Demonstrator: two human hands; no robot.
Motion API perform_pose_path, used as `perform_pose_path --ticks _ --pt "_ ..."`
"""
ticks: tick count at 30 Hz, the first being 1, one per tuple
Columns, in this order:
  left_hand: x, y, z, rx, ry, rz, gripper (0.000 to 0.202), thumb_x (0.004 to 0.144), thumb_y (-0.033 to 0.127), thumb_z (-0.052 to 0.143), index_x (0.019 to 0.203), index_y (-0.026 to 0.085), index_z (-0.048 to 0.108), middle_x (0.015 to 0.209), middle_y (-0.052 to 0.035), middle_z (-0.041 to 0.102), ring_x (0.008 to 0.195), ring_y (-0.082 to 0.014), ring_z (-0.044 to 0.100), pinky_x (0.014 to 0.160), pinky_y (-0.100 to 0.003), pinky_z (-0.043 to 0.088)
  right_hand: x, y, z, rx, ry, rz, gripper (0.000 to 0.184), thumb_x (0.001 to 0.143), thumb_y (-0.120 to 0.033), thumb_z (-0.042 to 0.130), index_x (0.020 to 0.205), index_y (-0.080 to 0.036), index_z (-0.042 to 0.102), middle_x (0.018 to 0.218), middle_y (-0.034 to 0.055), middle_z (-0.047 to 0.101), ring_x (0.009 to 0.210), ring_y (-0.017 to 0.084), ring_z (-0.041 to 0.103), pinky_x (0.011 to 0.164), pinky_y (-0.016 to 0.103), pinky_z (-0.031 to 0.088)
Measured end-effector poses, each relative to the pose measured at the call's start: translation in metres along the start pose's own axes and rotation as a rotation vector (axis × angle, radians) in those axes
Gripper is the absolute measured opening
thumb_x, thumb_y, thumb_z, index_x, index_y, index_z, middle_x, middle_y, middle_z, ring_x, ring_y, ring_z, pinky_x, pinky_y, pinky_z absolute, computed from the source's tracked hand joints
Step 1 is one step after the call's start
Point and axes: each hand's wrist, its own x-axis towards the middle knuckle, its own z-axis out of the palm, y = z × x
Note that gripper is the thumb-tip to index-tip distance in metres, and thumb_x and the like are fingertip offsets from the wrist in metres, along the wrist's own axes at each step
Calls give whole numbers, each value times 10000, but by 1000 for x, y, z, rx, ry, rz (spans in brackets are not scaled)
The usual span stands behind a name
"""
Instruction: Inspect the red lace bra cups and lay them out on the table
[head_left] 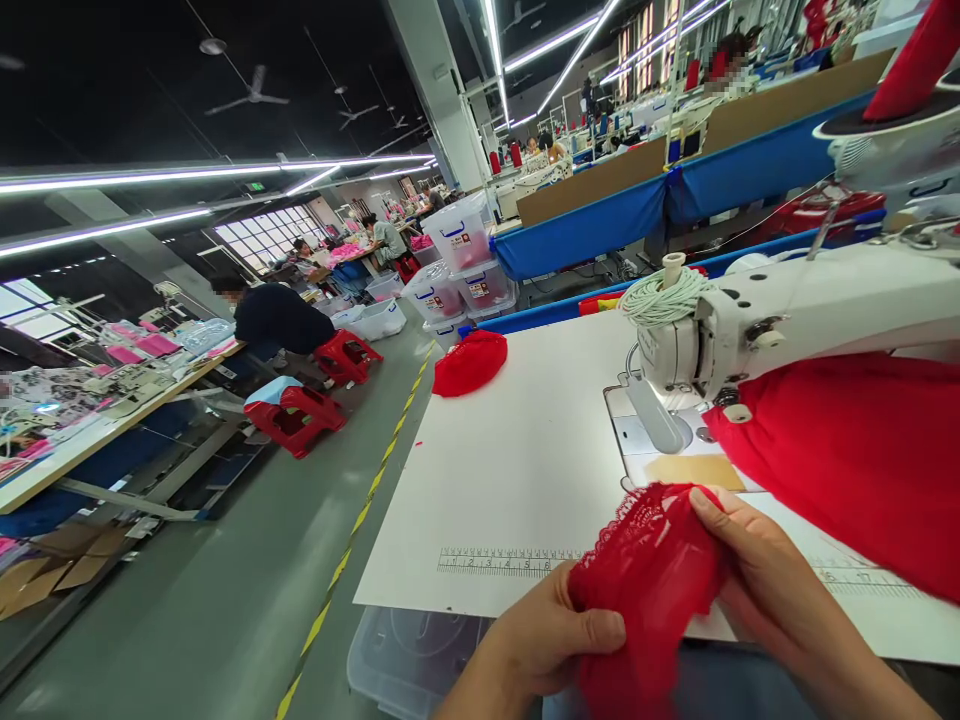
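A red fabric piece with a lace edge (652,570) is stretched between my two hands, over the front edge of the white sewing table (517,460). My left hand (555,635) grips its left side, the thumb lying on top. At the upper right corner, my right hand (750,555) pinches it between thumb and fingers. Just beyond stands a white sewing machine (750,320), with pale green cord wound around its head. A large heap of red fabric (855,450) lies to the right, under the machine arm. The lower end of the held piece is blurred.
A small red fabric pile (471,363) sits at the table's far left corner. Below the front edge is a clear plastic bin (416,655). Stacked lidded bins (461,240) stand behind the table. Across the aisle, a person in dark clothing (281,318) sits near red stools (296,420).
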Motion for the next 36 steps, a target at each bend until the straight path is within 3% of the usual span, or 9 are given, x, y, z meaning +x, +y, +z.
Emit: perform_pose_path --ticks 2,5,9,11,15,20,25,29,36 --pt "-4 -4 7 12 -46 -7 544 530 500 907 893 119 769 852 -112 767 884 -270 734 677 -218 522 1 -3 6 53 20 53 339 693 -447 834 808 -226 603 647 5 650 486 186 586 459 291 488" --pt "0 -1 18 -128 -8 100 558 549 475 906 963 131 757 902 -116 766 937 -305 720 799 -308 555 -3 -8 19 146 -143 181 328 658 -414 863 791 -219 635 656 7 655 569 211 637 553 315 528" --pt "15 20 29 -384 358 346 396 713 366 828 1019 137 724 1040 -115 745 1024 -277 690 953 -372 534 -16 4 23 277 -444 358 543 688 -640 773 985 -188 722 1018 114 721 985 298 666 876 399 524" --pt "20 30 31 -428 453 385 352 739 329 810 1011 128 712 1040 -118 740 1054 -281 677 972 -395 532 -21 14 20 295 -475 437 673 682 -741 710 1033 -168 735 1177 151 681 1124 303 612 927 382 496" --pt "26 35 31 -401 460 430 373 745 293 807 1054 115 697 1078 -132 731 1080 -288 667 974 -414 537 -29 23 17 239 -255 250 654 644 -732 747 1024 -199 753 1245 133 651 1210 292 538 896 341 505" --pt "33 26 31 -414 518 445 334 706 202 824 1012 122 715 1052 -115 743 1025 -267 690 965 -396 548 -27 18 25 134 -18 161 377 623 -438 900 905 -226 766 854 31 689 743 146 586 710 242 539" --pt "39 27 32 -552 528 398 214 807 153 722 1019 131 717 1075 -105 744 1016 -220 696 949 -334 551 -19 18 24 116 202 128 498 418 -411 972 797 -183 743 767 9 667 620 102 527 615 187 547" --pt "42 32 29 -695 506 251 227 947 240 553 1012 88 709 1017 -123 759 928 -200 720 921 -341 560 -16 25 11 63 192 93 442 527 -474 930 760 -185 690 667 -12 595 595 102 509 575 182 539" --pt "41 38 28 -756 513 188 304 989 291 486 985 74 698 891 -112 776 821 -184 737 812 -309 589 -11 29 -4 121 188 60 399 584 -463 913 693 -197 636 612 -34 521 584 102 491 585 179 543"
